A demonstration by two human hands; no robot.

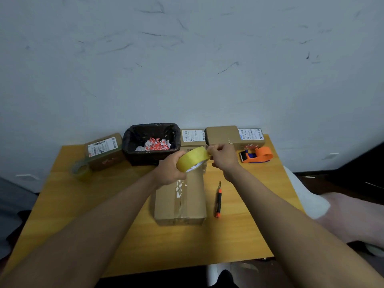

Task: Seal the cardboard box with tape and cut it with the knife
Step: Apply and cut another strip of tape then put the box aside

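So I've got the cardboard box [180, 201] mid-table [104, 215], knife [218, 201] lying just to its right. Bin [151, 142] sits behind it, parcels [221, 135] along the wall, tape dispenser [256, 155] back right, spare roll [81, 170] far left.

Wooden table [116, 235], yellow-orange top, set against a pale wall. Lying on it: one cardboard box [180, 201] at centre with a taped seam; an orange-and-black utility knife [218, 201] just to its right, lying apart from it; a clear tape roll [81, 169] near the far left; a labelled carton [105, 150] behind that roll; a black-lined bin [151, 143] holding red-and-white scraps; three more labelled cartons [221, 135] along the back edge; an orange tape dispenser [256, 155] at far right.
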